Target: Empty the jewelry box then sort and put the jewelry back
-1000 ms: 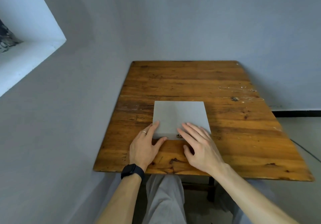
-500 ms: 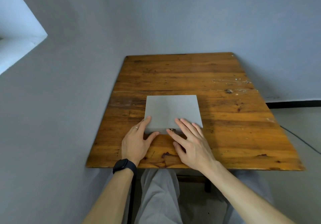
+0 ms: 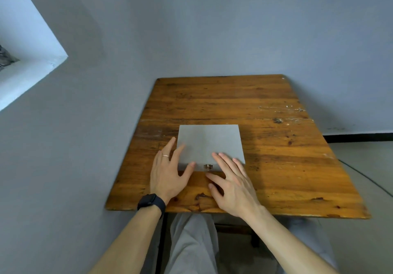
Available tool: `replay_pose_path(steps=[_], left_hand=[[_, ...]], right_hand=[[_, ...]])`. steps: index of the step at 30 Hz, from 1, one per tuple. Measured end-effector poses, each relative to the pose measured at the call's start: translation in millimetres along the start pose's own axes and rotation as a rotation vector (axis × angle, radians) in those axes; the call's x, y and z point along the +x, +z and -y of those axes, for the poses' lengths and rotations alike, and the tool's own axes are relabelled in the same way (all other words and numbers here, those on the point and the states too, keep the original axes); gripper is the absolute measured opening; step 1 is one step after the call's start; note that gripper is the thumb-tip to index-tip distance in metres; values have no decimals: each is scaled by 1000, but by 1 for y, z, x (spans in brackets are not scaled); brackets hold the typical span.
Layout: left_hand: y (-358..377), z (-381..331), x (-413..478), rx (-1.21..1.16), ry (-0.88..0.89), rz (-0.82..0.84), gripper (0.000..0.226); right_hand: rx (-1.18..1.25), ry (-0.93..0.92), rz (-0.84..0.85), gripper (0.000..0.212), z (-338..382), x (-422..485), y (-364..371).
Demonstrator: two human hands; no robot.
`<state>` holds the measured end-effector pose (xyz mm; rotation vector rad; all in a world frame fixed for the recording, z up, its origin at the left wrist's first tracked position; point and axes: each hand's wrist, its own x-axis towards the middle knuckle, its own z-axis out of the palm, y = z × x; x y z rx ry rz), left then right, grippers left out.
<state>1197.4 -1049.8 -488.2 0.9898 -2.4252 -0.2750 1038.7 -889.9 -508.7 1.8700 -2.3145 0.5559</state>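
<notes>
A flat grey jewelry box (image 3: 209, 142) lies closed on the wooden table (image 3: 276, 167), with a small brass clasp (image 3: 208, 166) on its near edge. My left hand (image 3: 168, 171) rests at the box's near left corner, fingers straight on the lid and thumb against the front edge. My right hand (image 3: 231, 182) lies flat at the near right corner, fingertips on the lid, thumb on the table just below the clasp. No jewelry is visible; the box's inside is hidden.
The table stands against grey walls at the back and left. A white window ledge (image 3: 32, 71) is at the upper left. A dark cable (image 3: 365, 180) runs across the floor on the right. My knees are under the table's near edge.
My right hand has slid a little right and off the clasp, which now shows. My left fingers reach further onto the lid. The view has shifted.
</notes>
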Motion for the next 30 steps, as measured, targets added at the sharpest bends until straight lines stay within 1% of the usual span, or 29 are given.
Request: replay_pose_path(steps=[3, 6, 9, 15, 18, 20, 21, 22, 24, 25, 26, 28, 30], left_hand=[[4, -24, 24, -21, 30, 6, 63], [14, -42, 43, 56, 43, 122, 62], [24, -42, 45, 181, 14, 218, 61], [27, -42, 45, 203, 7, 213, 66], [25, -43, 44, 193, -4, 227, 64], [23, -44, 45, 195, -10, 246, 59], [22, -43, 46, 190, -16, 261, 58], [22, -43, 47, 187, -16, 273, 58], [22, -44, 48, 178, -16, 298, 58], [21, -44, 48, 175, -20, 306, 58], [21, -44, 49, 160, -33, 307, 58], [19, -45, 49, 150, -37, 312, 59], [18, -45, 48, 143, -32, 315, 65]], right_hand=[[7, 6, -5, 34, 0, 1, -1], [-6, -2, -11, 34, 0, 1, -1], [-8, 0, -5, 35, 1, 0, -1], [-2, 5, 9, 33, 1, 0, -1], [24, 3, 14, 31, 2, 0, -6], [90, 5, 71, 28, 5, 4, -19], [165, 40, 126, 28, 6, 8, -31], [267, 97, 191, 27, 7, 13, -47], [502, 196, 251, 22, 11, 25, -91], [618, 220, 221, 20, 14, 32, -117], [716, 227, 140, 20, 19, 38, -145], [883, 198, -113, 24, 27, 42, -207], [1084, 97, -346, 28, 43, 33, -275]])
